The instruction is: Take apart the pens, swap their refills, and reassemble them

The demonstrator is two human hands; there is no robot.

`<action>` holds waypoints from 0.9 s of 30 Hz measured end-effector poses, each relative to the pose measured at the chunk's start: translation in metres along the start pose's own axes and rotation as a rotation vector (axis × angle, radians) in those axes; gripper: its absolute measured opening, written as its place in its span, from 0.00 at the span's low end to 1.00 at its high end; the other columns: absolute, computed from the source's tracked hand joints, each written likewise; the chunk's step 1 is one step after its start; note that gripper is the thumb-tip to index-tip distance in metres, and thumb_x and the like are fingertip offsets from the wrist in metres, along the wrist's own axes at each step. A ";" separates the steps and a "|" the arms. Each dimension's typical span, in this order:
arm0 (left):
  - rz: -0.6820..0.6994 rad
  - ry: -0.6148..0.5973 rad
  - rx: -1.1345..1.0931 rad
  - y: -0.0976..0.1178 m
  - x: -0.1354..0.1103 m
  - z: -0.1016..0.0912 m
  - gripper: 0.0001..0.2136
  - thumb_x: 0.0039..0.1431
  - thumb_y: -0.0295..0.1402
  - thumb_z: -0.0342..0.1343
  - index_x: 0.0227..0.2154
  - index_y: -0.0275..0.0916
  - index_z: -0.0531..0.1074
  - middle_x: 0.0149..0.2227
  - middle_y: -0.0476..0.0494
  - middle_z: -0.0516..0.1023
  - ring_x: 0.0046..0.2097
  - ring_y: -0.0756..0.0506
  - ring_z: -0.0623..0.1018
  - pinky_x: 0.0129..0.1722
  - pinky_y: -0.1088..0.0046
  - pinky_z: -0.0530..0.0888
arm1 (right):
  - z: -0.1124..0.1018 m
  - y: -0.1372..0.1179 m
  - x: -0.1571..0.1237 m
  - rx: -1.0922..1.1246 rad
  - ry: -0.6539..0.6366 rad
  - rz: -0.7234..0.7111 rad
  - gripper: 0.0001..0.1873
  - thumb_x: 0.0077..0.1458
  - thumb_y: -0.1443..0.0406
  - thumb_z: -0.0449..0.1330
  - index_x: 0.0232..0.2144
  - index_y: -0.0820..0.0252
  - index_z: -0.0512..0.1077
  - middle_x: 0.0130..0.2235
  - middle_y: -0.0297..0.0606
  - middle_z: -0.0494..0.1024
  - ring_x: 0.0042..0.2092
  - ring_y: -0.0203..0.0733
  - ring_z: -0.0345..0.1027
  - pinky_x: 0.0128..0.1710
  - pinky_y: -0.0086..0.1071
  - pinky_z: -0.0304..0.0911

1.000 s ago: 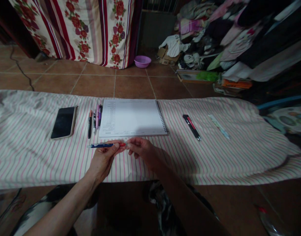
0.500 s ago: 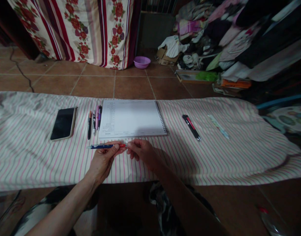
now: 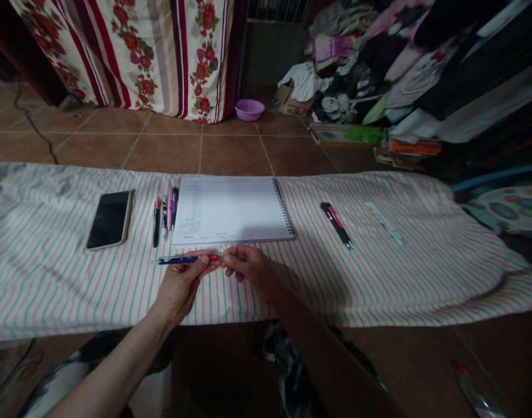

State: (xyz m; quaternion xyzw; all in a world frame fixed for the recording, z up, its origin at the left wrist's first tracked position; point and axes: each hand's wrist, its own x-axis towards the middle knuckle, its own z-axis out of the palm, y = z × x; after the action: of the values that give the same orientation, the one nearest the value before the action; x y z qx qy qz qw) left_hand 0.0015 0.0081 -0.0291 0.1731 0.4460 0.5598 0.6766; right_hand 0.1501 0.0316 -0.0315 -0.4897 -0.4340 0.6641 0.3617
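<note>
A blue pen with a red grip [image 3: 178, 260] lies level between my hands, just in front of the notebook. My left hand [image 3: 185, 281] is closed on its barrel, thumb on top, with the blue end sticking out to the left. At the other end, my right hand [image 3: 248, 267] pinches the tip beside the red part; the fingertips cover what is there. The spiral notebook [image 3: 237, 206] lies open on a page with printed lines at its left and lower edges. Several pens [image 3: 170, 212] lie side by side along its left edge.
A phone [image 3: 109, 219] lies at the left on the striped cloth [image 3: 248, 302]. To the right are dark pens [image 3: 336, 225] and a pale pen [image 3: 384, 223]. Beyond, on the tiled floor, stand a purple bowl [image 3: 249, 110] and a heap of clothes [image 3: 348, 52].
The whole view has shifted very slightly. Both hands keep their hold on the pen, with hardly any movement of the fingers.
</note>
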 end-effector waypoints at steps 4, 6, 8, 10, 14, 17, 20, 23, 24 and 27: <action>0.006 0.019 -0.010 0.000 0.001 0.000 0.09 0.39 0.26 0.67 0.27 0.30 0.77 0.28 0.39 0.80 0.33 0.46 0.79 0.40 0.73 0.76 | 0.001 -0.005 -0.002 -0.053 0.002 0.015 0.11 0.46 0.60 0.58 0.29 0.63 0.68 0.28 0.34 0.73 0.23 0.30 0.65 0.15 0.21 0.51; 0.001 0.020 -0.008 0.000 0.001 0.000 0.09 0.39 0.26 0.66 0.27 0.30 0.77 0.28 0.39 0.80 0.33 0.46 0.79 0.39 0.72 0.76 | 0.001 -0.007 -0.004 -0.104 -0.019 0.011 0.13 0.49 0.58 0.55 0.26 0.63 0.68 0.26 0.34 0.73 0.21 0.28 0.63 0.14 0.22 0.50; 0.001 0.014 -0.009 0.000 0.001 0.000 0.09 0.39 0.26 0.66 0.27 0.30 0.77 0.28 0.39 0.80 0.33 0.46 0.79 0.40 0.72 0.76 | 0.002 -0.007 -0.004 -0.142 -0.023 0.005 0.15 0.51 0.57 0.53 0.21 0.63 0.67 0.21 0.32 0.70 0.18 0.27 0.59 0.14 0.22 0.49; 0.005 0.010 -0.011 0.000 0.001 0.000 0.09 0.39 0.26 0.66 0.27 0.30 0.77 0.28 0.39 0.80 0.33 0.46 0.79 0.40 0.72 0.76 | 0.002 -0.006 -0.004 -0.144 -0.007 0.001 0.15 0.50 0.57 0.54 0.20 0.63 0.66 0.17 0.30 0.68 0.16 0.26 0.55 0.14 0.23 0.47; 0.000 0.005 -0.004 0.000 0.000 0.000 0.09 0.38 0.26 0.67 0.26 0.30 0.77 0.28 0.39 0.80 0.33 0.46 0.79 0.40 0.72 0.76 | 0.001 -0.003 -0.002 -0.096 0.015 0.000 0.13 0.48 0.59 0.56 0.20 0.63 0.67 0.18 0.30 0.69 0.17 0.26 0.56 0.15 0.23 0.48; 0.001 0.006 -0.006 0.000 -0.001 0.000 0.09 0.38 0.26 0.67 0.26 0.30 0.77 0.27 0.40 0.80 0.32 0.46 0.79 0.40 0.72 0.76 | 0.002 -0.003 -0.002 -0.077 0.024 -0.007 0.12 0.48 0.60 0.57 0.21 0.63 0.67 0.20 0.31 0.71 0.19 0.27 0.59 0.17 0.23 0.50; 0.007 0.003 -0.010 0.000 -0.001 0.000 0.09 0.38 0.26 0.67 0.26 0.31 0.77 0.27 0.40 0.80 0.32 0.46 0.79 0.40 0.72 0.76 | 0.001 -0.002 -0.003 -0.054 0.026 -0.019 0.11 0.47 0.60 0.58 0.22 0.63 0.68 0.23 0.33 0.73 0.21 0.28 0.62 0.18 0.23 0.51; 0.012 0.000 -0.006 0.000 0.000 -0.001 0.08 0.38 0.26 0.67 0.26 0.31 0.77 0.27 0.40 0.80 0.33 0.46 0.79 0.40 0.72 0.76 | 0.001 -0.001 -0.002 -0.018 0.020 -0.014 0.10 0.45 0.60 0.59 0.24 0.63 0.69 0.25 0.33 0.74 0.22 0.29 0.63 0.18 0.23 0.52; 0.012 -0.003 -0.004 0.000 0.000 -0.001 0.08 0.39 0.26 0.67 0.26 0.31 0.77 0.28 0.40 0.80 0.33 0.46 0.79 0.40 0.72 0.76 | 0.000 0.000 -0.001 -0.003 0.015 -0.009 0.09 0.44 0.61 0.60 0.25 0.62 0.69 0.25 0.32 0.73 0.23 0.29 0.64 0.18 0.23 0.52; 0.019 -0.015 -0.003 -0.001 0.001 -0.002 0.08 0.40 0.26 0.66 0.27 0.31 0.77 0.28 0.40 0.80 0.33 0.46 0.79 0.41 0.71 0.76 | -0.001 0.001 0.000 0.031 0.004 -0.001 0.10 0.42 0.62 0.61 0.28 0.62 0.69 0.24 0.31 0.73 0.23 0.30 0.65 0.17 0.22 0.52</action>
State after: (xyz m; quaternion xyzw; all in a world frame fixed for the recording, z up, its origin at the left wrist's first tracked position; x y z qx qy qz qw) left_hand 0.0007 0.0084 -0.0314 0.1806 0.4384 0.5656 0.6748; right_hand 0.1513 0.0314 -0.0324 -0.4850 -0.4231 0.6698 0.3703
